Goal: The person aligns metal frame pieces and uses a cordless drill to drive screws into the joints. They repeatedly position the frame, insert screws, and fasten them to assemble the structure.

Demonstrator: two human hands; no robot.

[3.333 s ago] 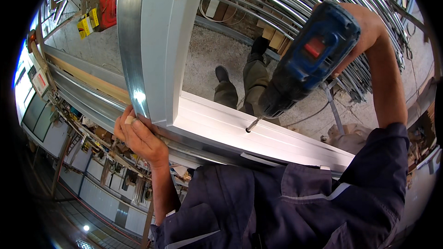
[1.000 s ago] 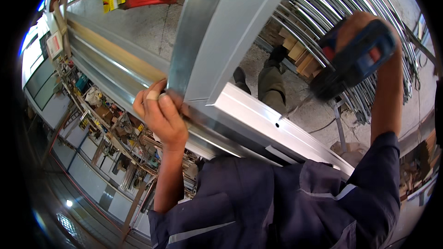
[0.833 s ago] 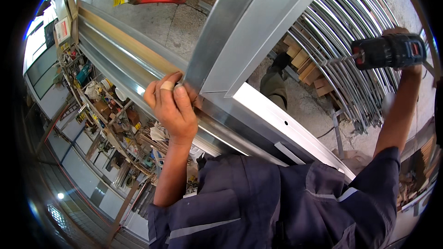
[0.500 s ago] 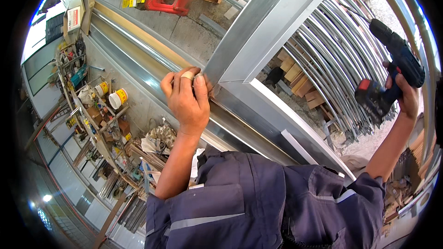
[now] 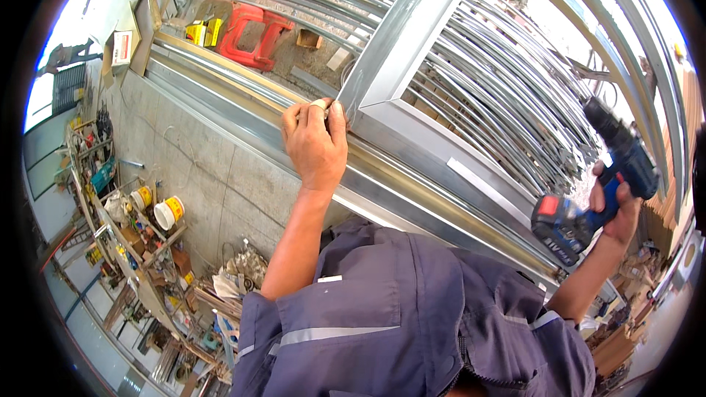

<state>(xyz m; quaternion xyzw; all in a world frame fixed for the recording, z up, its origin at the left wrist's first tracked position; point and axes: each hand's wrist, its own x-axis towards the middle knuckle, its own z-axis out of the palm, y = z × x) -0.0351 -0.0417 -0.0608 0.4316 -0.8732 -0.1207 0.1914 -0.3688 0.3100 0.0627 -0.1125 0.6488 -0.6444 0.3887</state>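
Note:
My right hand (image 5: 619, 213) is wrapped around the grip of a blue and black cordless drill (image 5: 625, 151) with a red mark on its battery. The drill is held up at the right, its chuck pointing up and left, apart from the metal frame. My left hand (image 5: 316, 148) is closed at the corner of the grey metal frame (image 5: 397, 37), thumb and fingers pressed together against its edge. Whatever is between those fingertips is too small or hidden to make out. A pale band wraps one finger. Under the frame run long metal profiles (image 5: 243, 117).
Many thin metal rods (image 5: 500, 81) lie beyond the frame. A red plastic stool (image 5: 246, 37) and a yellow box (image 5: 202, 31) are at the far left. White buckets (image 5: 169, 212) stand by a cluttered rack (image 5: 125, 265) on the left. Curved metal strips (image 5: 588, 22) arch at the right.
The drill and my right hand have come lower and a little left in view. My left hand stays at the frame corner, while the whole view has shifted.

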